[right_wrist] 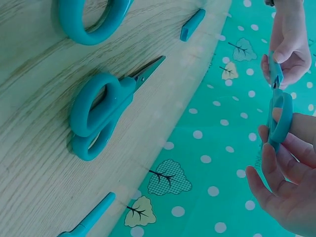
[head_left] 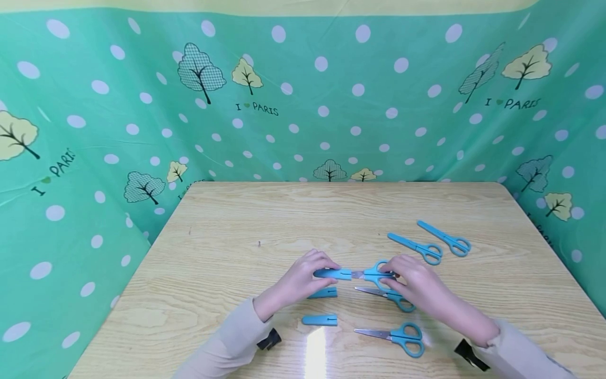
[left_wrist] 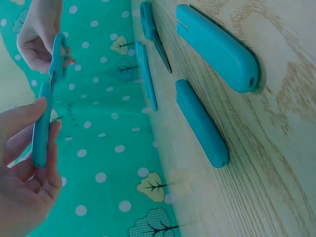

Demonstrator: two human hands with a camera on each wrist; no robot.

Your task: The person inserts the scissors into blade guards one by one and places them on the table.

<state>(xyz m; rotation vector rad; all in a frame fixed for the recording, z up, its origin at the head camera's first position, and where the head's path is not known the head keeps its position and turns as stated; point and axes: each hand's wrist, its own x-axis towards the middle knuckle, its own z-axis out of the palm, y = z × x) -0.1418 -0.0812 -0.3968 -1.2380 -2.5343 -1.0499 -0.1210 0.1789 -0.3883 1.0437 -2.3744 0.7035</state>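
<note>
My left hand (head_left: 302,275) pinches a blue blade cover (head_left: 337,273) between thumb and fingers. In my right hand (head_left: 418,284) are the handles of blue scissors (head_left: 374,274), held level above the table. The scissors' blade tips sit inside the cover's mouth, and a short stretch of bare metal shows between cover and handles. In the left wrist view the held cover (left_wrist: 42,126) lines up with the scissors (left_wrist: 58,57). The right wrist view shows the thumb and fingers on the scissors' handle loops (right_wrist: 281,118).
Two bare-bladed scissors (head_left: 409,339) (head_left: 400,299) lie near the right hand. Two loose covers (head_left: 320,320) (head_left: 324,292) lie by the left hand. Two covered scissors (head_left: 418,248) (head_left: 447,239) rest farther back on the right of the wooden table (head_left: 284,210). A patterned green cloth (head_left: 331,79) hangs behind.
</note>
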